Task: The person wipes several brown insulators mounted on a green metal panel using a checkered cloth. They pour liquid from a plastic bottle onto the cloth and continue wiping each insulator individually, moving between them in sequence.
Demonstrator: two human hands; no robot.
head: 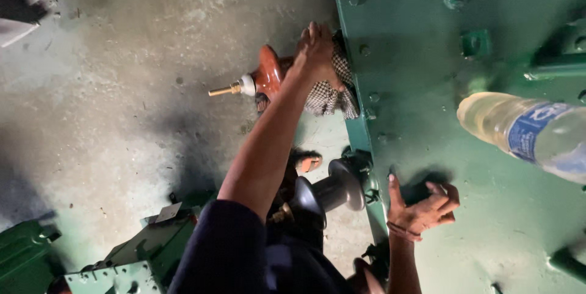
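My left hand (315, 53) reaches forward and presses a black-and-white checked cloth (329, 89) against a brown ceramic insulator (268, 74) with a white collar and a brass stud (223, 90). The insulator sticks out sideways from the edge of a large green metal tank (427, 56). My right hand (421, 211) rests on the green tank surface, thumb up and fingers curled, holding nothing. A second, dark insulator (332, 190) projects from the tank edge between my two arms.
A clear plastic bottle with a blue label (525, 132) comes in from the right over the tank. Bolts and brackets (476, 42) stud the green surface. Grey concrete floor (122, 117) lies to the left, with green metal parts (140, 251) at the bottom left.
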